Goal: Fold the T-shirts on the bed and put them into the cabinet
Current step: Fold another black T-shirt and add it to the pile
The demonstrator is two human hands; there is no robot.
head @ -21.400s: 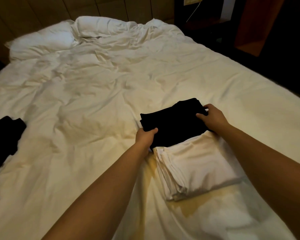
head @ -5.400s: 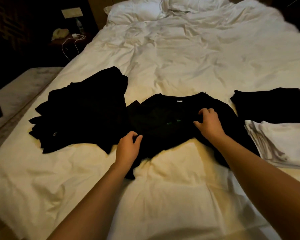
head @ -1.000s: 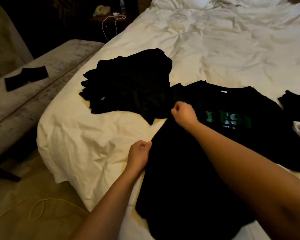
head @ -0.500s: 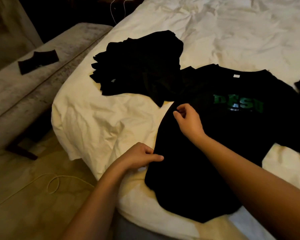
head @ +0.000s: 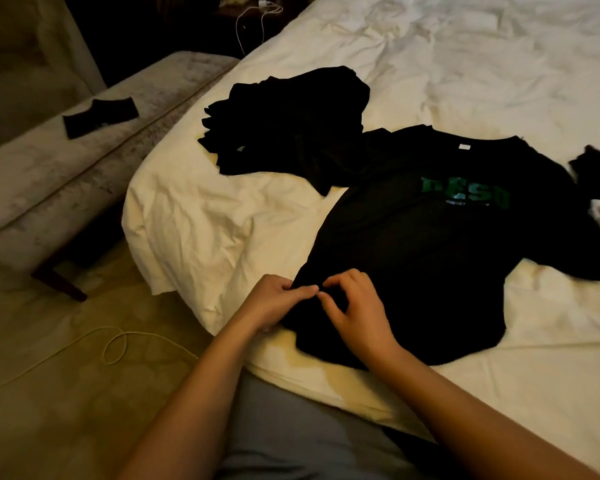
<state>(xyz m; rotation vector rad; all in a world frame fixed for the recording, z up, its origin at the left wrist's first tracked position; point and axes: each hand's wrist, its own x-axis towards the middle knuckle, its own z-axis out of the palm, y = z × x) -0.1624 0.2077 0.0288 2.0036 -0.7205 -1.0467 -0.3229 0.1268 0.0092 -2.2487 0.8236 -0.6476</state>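
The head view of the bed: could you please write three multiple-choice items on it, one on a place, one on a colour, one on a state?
1. Where does the pile of black shirts lie relative to the spread T-shirt?
A. to its left
B. on top of its hem
C. on the floor

2. What colour is the print on the spread T-shirt?
A. red
B. green
C. yellow

3. What are the left hand and right hand doing?
A. resting on the bench
B. lifting a pillow
C. pinching the shirt's lower left edge

Answers: 1 A, the pile sits by the shirt's left sleeve; 2 B, the chest letters are green; 3 C, both sets of fingers meet on the fabric.
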